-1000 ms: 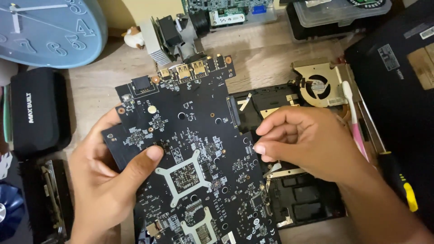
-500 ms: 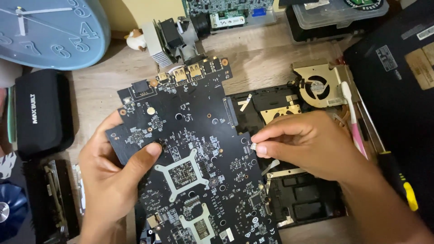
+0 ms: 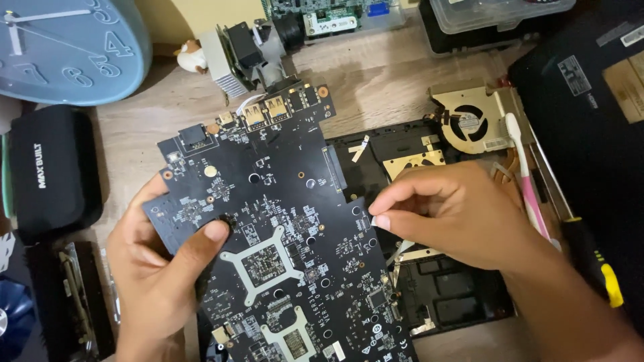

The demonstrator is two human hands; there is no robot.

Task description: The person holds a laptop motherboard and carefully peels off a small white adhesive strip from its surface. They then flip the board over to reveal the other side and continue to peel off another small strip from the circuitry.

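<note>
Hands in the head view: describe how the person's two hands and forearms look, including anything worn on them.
Both the left hand and the right hand are bare: no gloves, rings, watch or wrist strap show. No sleeve reaches the visible part of either forearm. The fingernails are short and unpainted. No marks or bandages can be seen on either hand.

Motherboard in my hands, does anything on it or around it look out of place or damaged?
No damage shows. The motherboard is held tilted above the open laptop base, and a pink toothbrush lies across the cooling fan, odd among computer parts.
</note>
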